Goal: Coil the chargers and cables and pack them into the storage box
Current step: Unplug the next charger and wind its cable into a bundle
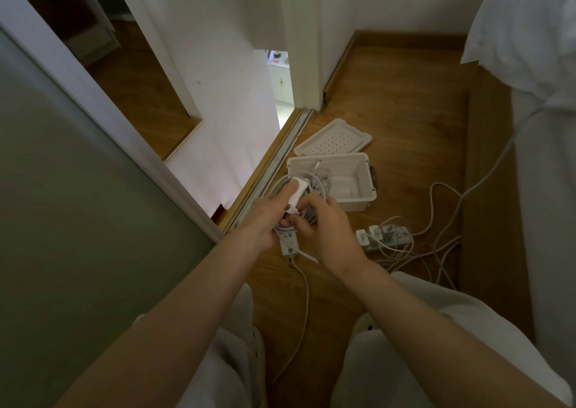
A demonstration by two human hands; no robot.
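Observation:
My left hand [265,217] grips a white charger brick [297,194] with its thumb laid along the top. My right hand [324,230] pinches the coiled white cable [307,217] just beside it. Loops of that cable rise over the near left corner of the open white storage box [364,186], which sits on the wooden floor and holds a loose cable. The box's perforated lid [335,139] lies flat behind it.
A white power strip [386,236] with plugged-in chargers and tangled cables lies on the floor to the right. Another strip [288,247] lies under my hands, its cord trailing toward my knees. A sliding door track runs on the left, a bed on the right.

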